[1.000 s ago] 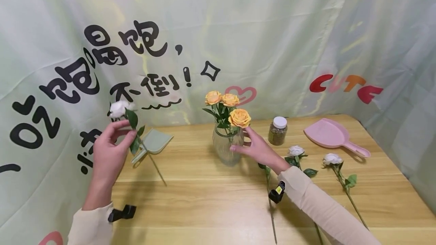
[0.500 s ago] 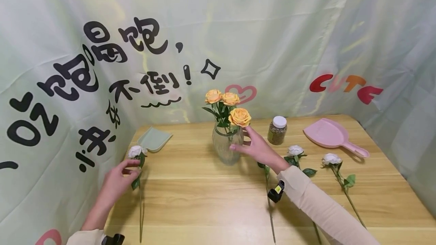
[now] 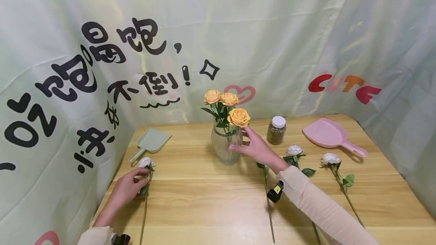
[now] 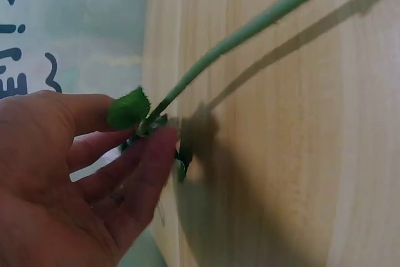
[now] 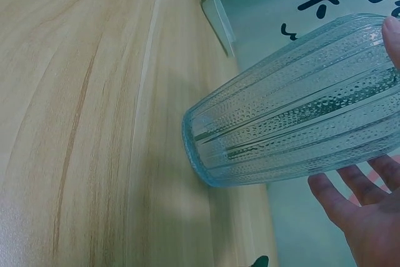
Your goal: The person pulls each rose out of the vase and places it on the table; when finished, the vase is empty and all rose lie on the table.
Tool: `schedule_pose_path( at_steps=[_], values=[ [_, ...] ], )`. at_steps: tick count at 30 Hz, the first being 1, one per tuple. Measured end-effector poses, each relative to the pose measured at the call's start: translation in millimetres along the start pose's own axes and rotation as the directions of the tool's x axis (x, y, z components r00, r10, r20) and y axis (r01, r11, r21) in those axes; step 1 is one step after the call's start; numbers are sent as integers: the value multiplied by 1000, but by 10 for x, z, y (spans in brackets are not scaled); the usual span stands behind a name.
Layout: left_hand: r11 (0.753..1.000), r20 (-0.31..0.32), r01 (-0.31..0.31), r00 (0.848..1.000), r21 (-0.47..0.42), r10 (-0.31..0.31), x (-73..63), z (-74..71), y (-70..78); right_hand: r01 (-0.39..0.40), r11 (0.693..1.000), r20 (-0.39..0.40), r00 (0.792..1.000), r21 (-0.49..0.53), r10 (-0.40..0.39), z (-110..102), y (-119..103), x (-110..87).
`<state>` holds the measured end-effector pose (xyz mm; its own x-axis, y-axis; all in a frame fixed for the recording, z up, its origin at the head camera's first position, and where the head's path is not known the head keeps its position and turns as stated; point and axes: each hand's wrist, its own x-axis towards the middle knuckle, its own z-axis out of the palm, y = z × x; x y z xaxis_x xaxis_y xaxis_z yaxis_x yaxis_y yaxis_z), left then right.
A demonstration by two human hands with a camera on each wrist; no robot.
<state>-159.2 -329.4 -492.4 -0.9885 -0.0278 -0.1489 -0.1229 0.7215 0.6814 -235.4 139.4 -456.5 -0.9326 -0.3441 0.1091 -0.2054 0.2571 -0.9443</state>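
At the left of the head view, my left hand (image 3: 126, 189) pinches a white rose (image 3: 145, 162) just below its bloom. The rose's stem (image 4: 231, 45) runs toward the table's front edge, close over the wood, and its shadow shows beside it in the left wrist view. In the middle, my right hand (image 3: 258, 147) holds the right side of a ribbed clear glass vase (image 3: 223, 148), thumb in front and fingers behind. Three yellow-orange roses (image 3: 239, 117) stand in the vase. In the right wrist view, the base of the vase is on the tabletop.
Right of the vase stand a white-lidded jar (image 3: 276, 131) and a pink dustpan (image 3: 327, 133). White roses (image 3: 330, 158) lie near my right forearm, along with a stem (image 3: 269, 203) whose bloom is hidden. A pale green dustpan (image 3: 156, 141) lies back left. A printed curtain (image 3: 272, 41) hangs behind.
My left hand has come down and toward me with the white rose, from raised in front of the curtain to low over the table. My right hand stays on the vase.
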Motion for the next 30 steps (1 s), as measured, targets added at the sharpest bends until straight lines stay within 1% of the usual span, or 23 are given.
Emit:
schedule_pose_path(
  at_steps=[3,7,11,14,17,20,25,28,30],
  values=[
    [999,12,-17,1000,48,17,4,-1,10,1,1000,0,1000,1,-1,-1,-10,-1],
    [997,11,-27,1000,79,26,-4,1,18,7,1000,6,1000,7,-7,1,-11,4],
    [995,-1,-37,999,88,37,-18,2,13,7,1000,4,1000,4,-7,2,2,6],
    [996,-7,-27,1000,79,28,-29,3,4,1,1000,1,1000,4,-1,2,7,5],
    [997,-9,-31,999,76,32,-41,-8,11,-3,1000,0,1000,6,3,0,7,4],
    [994,-36,-45,998,100,49,-55,-47,45,-3,1000,1,1000,7,2,-1,1,0],
    [991,-82,-68,994,115,77,-64,-207,161,-1,1000,7,1000,12,1,7,-1,1],
    [989,-109,-112,986,100,122,-36,-318,298,-1,1000,8,1000,9,0,5,5,3],
    [985,-102,-162,981,59,168,2,-367,419,-2,1000,5,1000,7,2,2,4,0]
  ],
)
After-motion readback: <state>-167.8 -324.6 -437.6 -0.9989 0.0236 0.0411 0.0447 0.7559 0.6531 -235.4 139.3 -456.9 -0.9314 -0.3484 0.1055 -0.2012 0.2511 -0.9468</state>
